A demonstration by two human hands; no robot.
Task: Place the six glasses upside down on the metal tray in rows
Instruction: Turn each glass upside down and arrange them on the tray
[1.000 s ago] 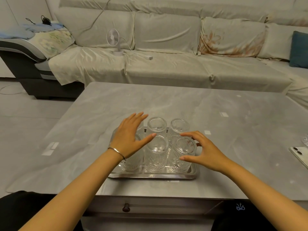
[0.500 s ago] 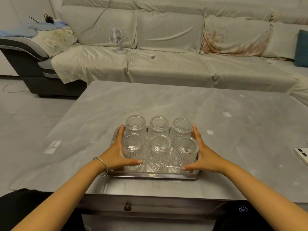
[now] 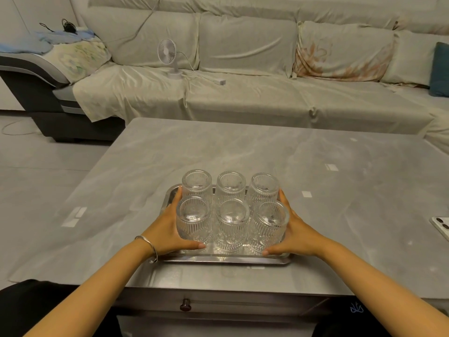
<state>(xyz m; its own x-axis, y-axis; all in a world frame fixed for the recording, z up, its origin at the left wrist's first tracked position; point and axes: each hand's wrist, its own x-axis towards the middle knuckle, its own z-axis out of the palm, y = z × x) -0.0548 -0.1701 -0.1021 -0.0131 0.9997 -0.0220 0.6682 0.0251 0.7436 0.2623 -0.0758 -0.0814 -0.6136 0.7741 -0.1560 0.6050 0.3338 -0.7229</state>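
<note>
6 ribbed glasses stand upside down on the tray (image 3: 226, 259), low in the centre of the frame, in 2 rows of 3. The far row holds the far left glass (image 3: 196, 184), far middle glass (image 3: 230, 187) and far right glass (image 3: 264, 188). The near row holds the near left glass (image 3: 193, 220), near middle glass (image 3: 232, 226) and near right glass (image 3: 272, 223). Neighbouring glasses sit just beside one another; whether they touch I cannot tell.

The tray lies on the grey table (image 3: 243, 152), close to its near edge.

The left hand (image 3: 167, 229) is spread wide along the left side of the group: its fingers reach up beside the far left glass, and its thumb lies across the foot of the near left glass. The right hand (image 3: 295, 232) mirrors it on the right side, fingers up by the far right glass, thumb at the foot of the near right glass. Both hands press flat against the outer glasses without closing around any single one. A bracelet (image 3: 148, 244) circles the left wrist.

A phone (image 3: 442, 227) lies at the right edge of the frame, well apart from the tray. In the upper part, a sofa (image 3: 255, 93) runs across, with a small fan (image 3: 167, 52) standing on its seat, upper left of centre. A drawer knob (image 3: 185, 304) shows under the table's near edge.
</note>
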